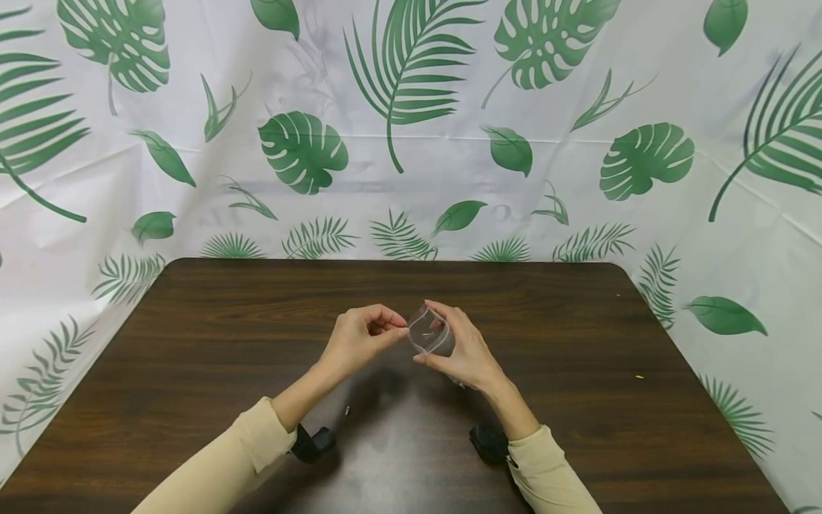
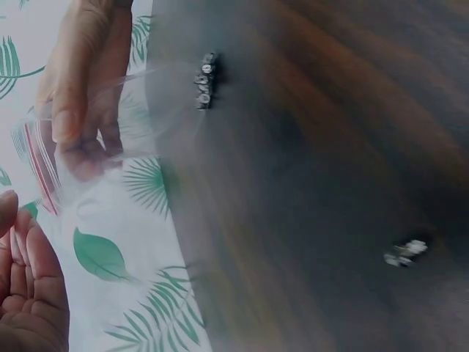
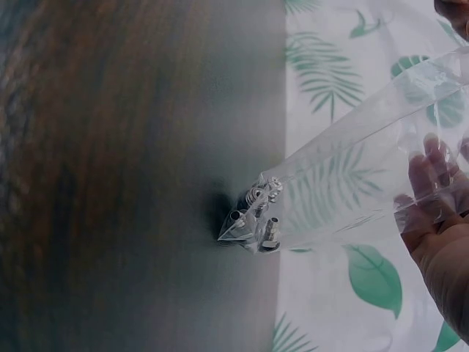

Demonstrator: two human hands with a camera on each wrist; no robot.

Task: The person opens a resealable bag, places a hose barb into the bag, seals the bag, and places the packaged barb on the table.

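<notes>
**Inside a clear bag (image 3: 330,187): small metal parts (image 3: 258,209) sitting low, mouth gaping**

Bag is hanging over the table (image 1: 546,314), its mouth facing up toward the head camera. Right hand (image 1: 467,350), on the bag's right, is gripping the mouth: thumb pressing the near edge, fingertips the far edge, so the opening is bowing wide. Left hand (image 1: 362,335), at the bag's left, is bringing thumb and forefinger together by the rim; cannot tell whether it is pinching the film, something tiny, or nothing.

Red stripe (image 2: 38,165) is running along the bag's mouth. Metal parts are bunching in the bottom corner of the bag. One loose metal piece (image 1: 347,411) is lying on the table, left of the bag and closer to the person.

Handling, by judgement: film is looking thin, light, soft and rather slippery, offering little stiffness of its own. Parts are probably supplying most of the weight, pulling the bottom taut. Best hold is seeming to be the one the right hand is using: opposite edges of the mouth, lightly squeezed, keeping the bag gaping. Gripping mid-film would be risking a collapsed opening; letting one edge slip would be risking a tipped load. Loose piece is looking hard and sturdy but small and apt to roll, so calling for a fingertip pinch across its sides.
</notes>
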